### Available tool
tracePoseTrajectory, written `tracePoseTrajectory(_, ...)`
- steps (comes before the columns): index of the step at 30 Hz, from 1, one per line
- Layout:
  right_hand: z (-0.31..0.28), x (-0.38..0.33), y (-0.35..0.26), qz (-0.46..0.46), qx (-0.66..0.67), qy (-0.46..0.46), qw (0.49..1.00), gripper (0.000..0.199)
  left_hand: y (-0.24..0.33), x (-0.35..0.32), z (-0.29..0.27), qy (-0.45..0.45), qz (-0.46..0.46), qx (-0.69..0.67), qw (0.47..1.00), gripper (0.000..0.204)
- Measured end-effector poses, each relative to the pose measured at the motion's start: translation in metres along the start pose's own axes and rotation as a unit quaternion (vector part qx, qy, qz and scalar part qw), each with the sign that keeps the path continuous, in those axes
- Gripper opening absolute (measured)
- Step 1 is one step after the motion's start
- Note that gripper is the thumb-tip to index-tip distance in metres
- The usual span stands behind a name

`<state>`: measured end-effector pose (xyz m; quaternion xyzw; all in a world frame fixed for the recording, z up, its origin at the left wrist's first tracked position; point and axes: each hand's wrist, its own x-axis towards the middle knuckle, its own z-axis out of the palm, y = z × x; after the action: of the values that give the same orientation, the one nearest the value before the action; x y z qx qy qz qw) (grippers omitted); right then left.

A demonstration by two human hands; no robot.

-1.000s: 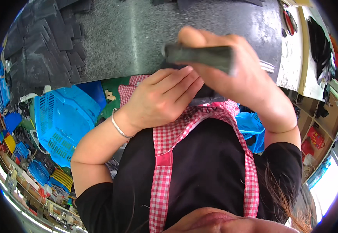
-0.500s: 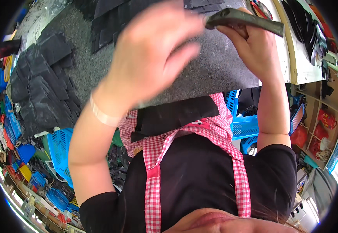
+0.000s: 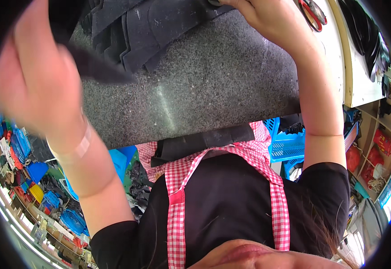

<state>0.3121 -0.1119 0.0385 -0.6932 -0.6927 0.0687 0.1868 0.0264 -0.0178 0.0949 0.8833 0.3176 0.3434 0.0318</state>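
Observation:
My left hand [image 3: 38, 85] is at the far left, smeared by motion. A thin black sheet piece [image 3: 99, 67], also blurred, sticks out from it toward the middle and seems to be in its grip. At the top edge my right hand [image 3: 267, 15] is partly cut off; its fingers are bent over a dark tool [image 3: 214, 2], of which only a small end shows. Beside that hand a stack of overlapping black sheet pieces [image 3: 146, 29] lies on the speckled grey worktop [image 3: 204, 85].
Red-handled scissors [image 3: 312, 15] lie right of my right arm, near a white table edge [image 3: 348, 54]. Black sheets [image 3: 361, 33] rest beyond it. A black folded piece [image 3: 204, 141] lies on my lap. Blue crates [image 3: 287, 148] stand below the worktop.
My left hand has swung left from above the worktop's middle, with a black piece now showing at it. My right hand has moved up and away, carrying the dark tool mostly out of view.

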Motion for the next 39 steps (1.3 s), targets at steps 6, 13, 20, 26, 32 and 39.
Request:
tracePoseTrajectory(6, -0.011, -0.027, -0.017, -0.031, 0.084, 0.040, 0.995, 0.019, 0.077, -0.148, 0.029, -0.321, 0.139, -0.069, 0.934, 0.061)
tracePoseTrajectory(13, -0.002, -0.096, -0.044, -0.024, 0.037, -0.094, 0.995, 0.017, 0.067, -0.105, 0.044, -0.186, 0.019, -0.139, 0.973, 0.051)
tracePoseTrajectory(20, 0.003, -0.100, -0.044, 0.009, 0.093, -0.070, 0.993, 0.017, 0.060, -0.087, 0.087, -0.195, -0.068, -0.229, 0.951, 0.034)
tracePoseTrajectory(26, 0.003, -0.098, -0.040, 0.002, 0.098, -0.086, 0.992, 0.017, 0.052, -0.096, 0.097, -0.117, 0.054, -0.198, 0.972, 0.023)
tracePoseTrajectory(32, 0.001, -0.086, -0.036, -0.009, 0.098, -0.026, 0.995, 0.016, 0.059, -0.094, 0.092, -0.115, 0.111, -0.120, 0.980, 0.026)
tracePoseTrajectory(39, 0.002, -0.084, -0.043, -0.018, 0.011, -0.060, 0.998, 0.017, 0.034, -0.096, 0.082, -0.148, 0.096, -0.214, 0.961, 0.031)
